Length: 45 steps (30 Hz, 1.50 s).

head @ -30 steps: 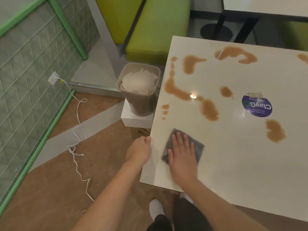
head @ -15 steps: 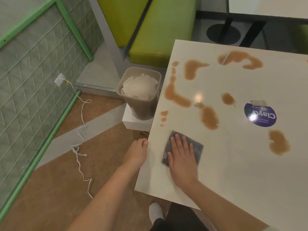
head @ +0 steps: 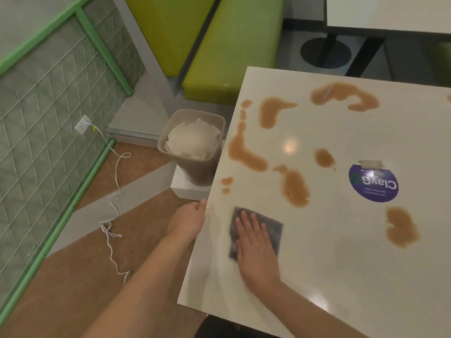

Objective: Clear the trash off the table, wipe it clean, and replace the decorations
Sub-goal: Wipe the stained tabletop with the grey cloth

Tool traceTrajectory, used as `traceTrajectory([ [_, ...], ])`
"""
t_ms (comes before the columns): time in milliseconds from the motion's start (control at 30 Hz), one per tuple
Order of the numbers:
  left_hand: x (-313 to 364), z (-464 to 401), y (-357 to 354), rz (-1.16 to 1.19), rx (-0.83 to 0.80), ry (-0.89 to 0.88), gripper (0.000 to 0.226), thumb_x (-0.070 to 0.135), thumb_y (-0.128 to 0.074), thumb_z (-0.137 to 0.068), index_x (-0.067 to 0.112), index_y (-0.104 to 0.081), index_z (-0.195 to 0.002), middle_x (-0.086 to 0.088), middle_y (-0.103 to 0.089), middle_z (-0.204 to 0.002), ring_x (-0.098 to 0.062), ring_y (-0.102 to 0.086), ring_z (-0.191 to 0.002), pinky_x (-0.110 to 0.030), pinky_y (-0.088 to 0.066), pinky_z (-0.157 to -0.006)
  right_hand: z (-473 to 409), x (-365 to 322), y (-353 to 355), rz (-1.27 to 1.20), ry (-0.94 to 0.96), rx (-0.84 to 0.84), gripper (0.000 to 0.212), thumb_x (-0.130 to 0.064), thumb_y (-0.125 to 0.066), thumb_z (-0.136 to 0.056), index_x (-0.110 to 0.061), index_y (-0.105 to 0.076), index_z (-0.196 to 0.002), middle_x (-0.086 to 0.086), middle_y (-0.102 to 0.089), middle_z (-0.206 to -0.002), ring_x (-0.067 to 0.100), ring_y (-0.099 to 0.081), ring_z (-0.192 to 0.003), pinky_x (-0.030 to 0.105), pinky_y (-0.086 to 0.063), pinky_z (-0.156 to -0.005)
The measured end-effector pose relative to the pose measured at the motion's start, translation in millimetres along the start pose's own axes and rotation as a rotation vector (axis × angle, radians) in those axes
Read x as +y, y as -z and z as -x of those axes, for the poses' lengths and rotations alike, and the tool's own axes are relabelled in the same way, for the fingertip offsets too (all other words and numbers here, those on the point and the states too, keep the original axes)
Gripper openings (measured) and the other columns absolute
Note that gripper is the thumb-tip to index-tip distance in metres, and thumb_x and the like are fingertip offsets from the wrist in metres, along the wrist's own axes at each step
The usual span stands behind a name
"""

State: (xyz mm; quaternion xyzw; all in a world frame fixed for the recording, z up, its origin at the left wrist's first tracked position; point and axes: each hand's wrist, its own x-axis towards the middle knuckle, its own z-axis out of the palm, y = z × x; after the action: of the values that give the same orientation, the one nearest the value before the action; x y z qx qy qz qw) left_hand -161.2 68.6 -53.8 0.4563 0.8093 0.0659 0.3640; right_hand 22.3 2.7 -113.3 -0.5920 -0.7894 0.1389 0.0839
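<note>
The right hand (head: 256, 250) presses a grey cloth (head: 271, 228) flat on the brown-stained white table (head: 341, 252), while the left hand (head: 188, 220) grips its edge.

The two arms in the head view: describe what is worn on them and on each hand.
Both forearms are bare, with no sleeve in view. The left hand and right hand are ungloved; no watch, bracelet or ring shows.

Green bench seat (head: 234, 52) beyond desk's far-left corner. White cable (head: 114, 191) trails from wall socket (head: 83, 124) across brown floor (head: 73, 276). Second desk (head: 390, 13) top right, round black base (head: 325, 52) beneath.
</note>
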Motion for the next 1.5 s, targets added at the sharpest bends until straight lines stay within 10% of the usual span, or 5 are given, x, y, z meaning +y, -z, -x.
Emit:
traceTrajectory([
  [267,-8.2,-18.5,1.6,0.273,-0.126,0.019,0.035,0.052,-0.033,-0.097,0.040,-0.065,-0.096,0.007,-0.070,-0.095,-0.020,-0.069,-0.087,-0.044,-0.057,-0.083,-72.2,51.6,18.6,-0.094,-0.072,0.041,0.055,-0.024,-0.029,-0.091,-0.011,-0.051,-0.140,0.004,-0.045,-0.148,0.019,-0.027,-0.142,0.035,-0.017,-0.115],
  [567,3.2,-48.8,24.6,0.443,-0.257,0.096,0.044,0.046,-0.040,-0.101,0.016,-0.067,-0.087,-0.009,-0.070,-0.090,-0.026,-0.070,-0.081,-0.035,-0.058,-0.061,-67.3,-40.0,-10.4,-0.028,0.122,0.003,0.052,-0.032,-0.033,-0.098,-0.022,-0.037,-0.149,-0.005,-0.031,-0.157,0.016,-0.020,-0.148,0.039,-0.016,-0.116],
  [900,40.5,-86.8,17.6,0.232,-0.302,-0.038,0.024,0.032,-0.035,-0.104,0.017,-0.053,-0.106,-0.006,-0.062,-0.108,-0.025,-0.057,-0.105,-0.035,-0.045,-0.091,-91.9,-26.7,-3.0,0.039,-0.307,0.074,0.054,-0.034,-0.024,-0.100,-0.018,-0.030,-0.152,-0.001,-0.023,-0.160,0.019,-0.014,-0.149,0.040,-0.009,-0.118],
  [1067,82.3,-103.1,2.6,0.326,-0.270,0.063,0.055,0.039,-0.035,-0.103,0.006,-0.033,-0.146,-0.015,-0.044,-0.146,-0.034,-0.043,-0.131,-0.040,-0.035,-0.109,-127.0,-6.1,3.6,0.014,-0.229,0.003,0.057,-0.040,-0.010,-0.101,-0.024,-0.016,-0.155,-0.007,-0.011,-0.162,0.011,0.004,-0.149,0.035,0.002,-0.120],
  [1500,105.8,-98.1,-25.6,0.125,-0.184,0.205,0.126,0.082,-0.060,-0.065,0.012,-0.002,-0.152,-0.008,-0.013,-0.155,-0.026,-0.013,-0.143,-0.040,-0.013,-0.115,-80.4,74.8,27.7,0.082,-0.565,0.138,0.059,-0.039,-0.015,-0.099,-0.020,-0.021,-0.155,-0.004,-0.012,-0.162,0.017,-0.009,-0.150,0.036,-0.001,-0.121],
])
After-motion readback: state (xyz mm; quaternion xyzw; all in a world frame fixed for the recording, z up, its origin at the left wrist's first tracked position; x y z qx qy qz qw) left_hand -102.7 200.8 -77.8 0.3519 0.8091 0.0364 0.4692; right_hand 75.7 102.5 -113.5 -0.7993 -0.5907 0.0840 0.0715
